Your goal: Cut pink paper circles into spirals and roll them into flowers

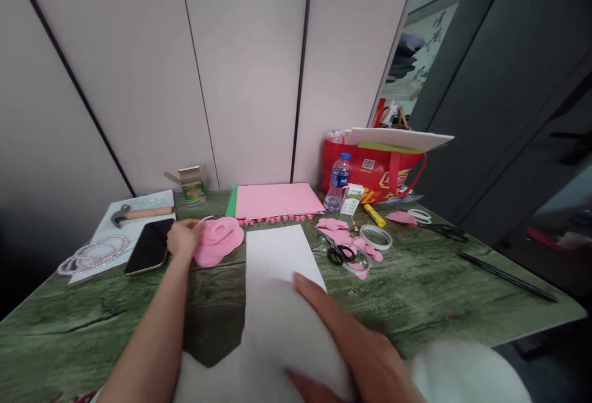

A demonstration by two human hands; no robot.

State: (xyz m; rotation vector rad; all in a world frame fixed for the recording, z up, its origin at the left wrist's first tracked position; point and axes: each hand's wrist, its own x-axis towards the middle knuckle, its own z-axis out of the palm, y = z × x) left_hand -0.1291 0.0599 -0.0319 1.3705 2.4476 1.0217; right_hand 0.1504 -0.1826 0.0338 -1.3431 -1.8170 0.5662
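On the left, my left hand (pixel 184 237) has its fingers closed at the left edge of a layered pink paper flower (pixel 219 240). The flower lies on the green table, its petals curled round a spiral centre. Low in the middle, my right hand (pixel 358 344) is blurred by motion, with finger and thumb spread apart. It is over the lower part of a white paper sheet (pixel 276 252). A blurred, rounded white shape shows between its fingers; I cannot make out whether it is paper or clothing.
Left: phone (pixel 150 245), hammer (pixel 143 212), bead strings (pixel 95 253), small box (pixel 192 187). Behind: pink sheets (pixel 277 200). Right: scissors (pixel 341 255), tape roll (pixel 376 237), pink scraps, glue stick (pixel 374 215), water bottle (pixel 337 184), red bag (pixel 370 171), black rod (pixel 506 276).
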